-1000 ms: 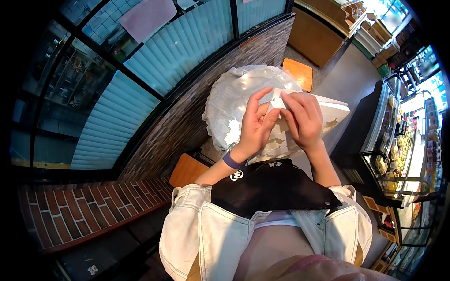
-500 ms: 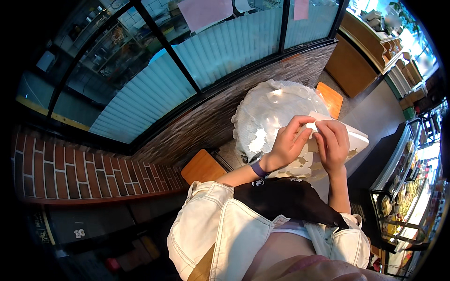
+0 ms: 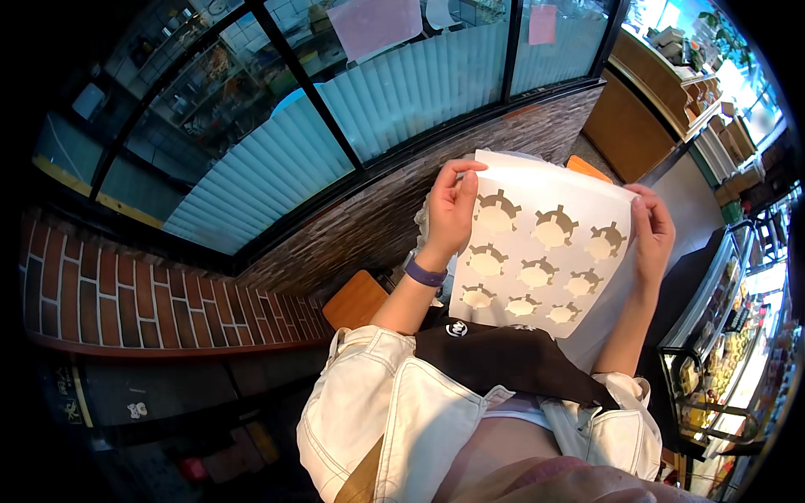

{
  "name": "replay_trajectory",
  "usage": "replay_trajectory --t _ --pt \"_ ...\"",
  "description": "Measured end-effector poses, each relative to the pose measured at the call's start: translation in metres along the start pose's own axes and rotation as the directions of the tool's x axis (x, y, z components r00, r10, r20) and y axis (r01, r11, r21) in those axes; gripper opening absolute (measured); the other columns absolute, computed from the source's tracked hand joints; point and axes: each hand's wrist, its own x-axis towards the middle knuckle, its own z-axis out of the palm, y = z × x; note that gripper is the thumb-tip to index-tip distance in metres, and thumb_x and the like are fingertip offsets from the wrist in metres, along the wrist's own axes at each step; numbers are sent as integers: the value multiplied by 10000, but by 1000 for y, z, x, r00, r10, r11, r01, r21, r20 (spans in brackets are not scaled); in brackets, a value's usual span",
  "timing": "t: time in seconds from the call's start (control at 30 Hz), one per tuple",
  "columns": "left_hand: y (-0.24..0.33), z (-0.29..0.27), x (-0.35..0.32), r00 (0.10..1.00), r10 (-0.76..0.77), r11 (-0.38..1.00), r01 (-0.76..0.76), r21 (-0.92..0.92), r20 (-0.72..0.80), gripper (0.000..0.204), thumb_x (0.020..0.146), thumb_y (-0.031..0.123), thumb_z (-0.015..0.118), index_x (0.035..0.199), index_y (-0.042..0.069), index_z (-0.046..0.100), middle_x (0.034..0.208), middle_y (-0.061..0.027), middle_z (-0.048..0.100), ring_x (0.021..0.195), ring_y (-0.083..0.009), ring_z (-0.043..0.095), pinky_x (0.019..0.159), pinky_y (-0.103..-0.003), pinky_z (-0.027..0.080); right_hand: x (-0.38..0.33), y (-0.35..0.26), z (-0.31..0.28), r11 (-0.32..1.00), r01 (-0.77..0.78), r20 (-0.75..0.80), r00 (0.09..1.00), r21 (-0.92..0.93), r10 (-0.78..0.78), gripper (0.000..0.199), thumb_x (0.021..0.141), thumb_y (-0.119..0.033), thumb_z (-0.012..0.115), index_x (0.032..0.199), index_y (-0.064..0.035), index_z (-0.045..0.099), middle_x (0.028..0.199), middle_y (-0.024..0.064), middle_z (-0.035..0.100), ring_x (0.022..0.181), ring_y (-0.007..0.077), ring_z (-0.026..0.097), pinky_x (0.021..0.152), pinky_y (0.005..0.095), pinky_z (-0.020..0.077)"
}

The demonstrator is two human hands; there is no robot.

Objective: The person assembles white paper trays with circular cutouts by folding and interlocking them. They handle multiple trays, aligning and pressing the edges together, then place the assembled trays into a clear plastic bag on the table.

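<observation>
I hold up a white card sheet (image 3: pixel 537 251) punched with three rows of round, notched cut-outs. My left hand (image 3: pixel 451 208) grips its left edge near the top, with a purple band on the wrist. My right hand (image 3: pixel 654 235) grips the right edge. The sheet is spread flat in front of me, above my dark apron (image 3: pixel 503 360) and white jacket sleeves. Crinkled clear plastic (image 3: pixel 422 225) shows just behind the sheet's left edge, mostly hidden.
A brick-faced wall (image 3: pixel 369 226) topped by frosted glass panels in black frames (image 3: pixel 394 92) runs ahead. An orange wooden stool (image 3: pixel 356 300) stands below my left arm. A glass display case (image 3: pixel 713 369) with food stands at the right, and wooden shelving (image 3: pixel 637 126) lies beyond.
A folded white piece that both hands worked on over the plastic-covered bundle is now a flat sheet with cut-outs held wide between my hands. My head has turned left.
</observation>
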Motion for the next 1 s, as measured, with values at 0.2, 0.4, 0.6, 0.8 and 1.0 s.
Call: replay_trajectory --t 0.2,0.4,0.6,0.8,1.0 --pt "1 -7 -12 997 -73 997 73 7 -2 142 1035 178 567 1117 64 586 904 19 618 796 -22 546 700 -187 441 -23 10 28 994 -86 -165 982 62 95 102 959 -61 641 888 12 649 1022 48 685 874 78 585 767 217 460" --pt "12 -22 2 957 -209 961 164 222 201 273 833 46 789 1093 31 709 1040 -18 677 955 -99 619 831 -240 496 -25 3 24 1000 8 48 999 5 -8 95 934 -57 656 1002 -9 701 1020 41 687 901 92 600 766 216 463" --pt "14 -28 17 918 -280 921 175 347 281 263 823 69 804 1065 19 717 1046 -47 691 963 -120 634 844 -266 512 -27 -8 7 968 -218 320 914 -126 248 320 821 -151 793 1097 -35 681 990 21 673 876 87 607 756 220 463" --pt "38 10 31 813 193 382 -579 721 550 335 797 246 812 1053 51 722 1165 -106 634 1109 -270 577 903 -401 475 -26 9 5 983 -134 286 944 -125 165 389 766 -157 834 1093 -25 671 989 26 671 861 91 613 741 235 476" --pt "32 66 25 592 80 363 -767 529 802 520 794 414 764 1061 2 595 998 -146 580 916 -334 560 790 -434 462 -23 -1 8 982 -127 329 929 -142 168 381 767 -113 819 1101 -13 664 1035 31 656 947 106 613 818 245 475"
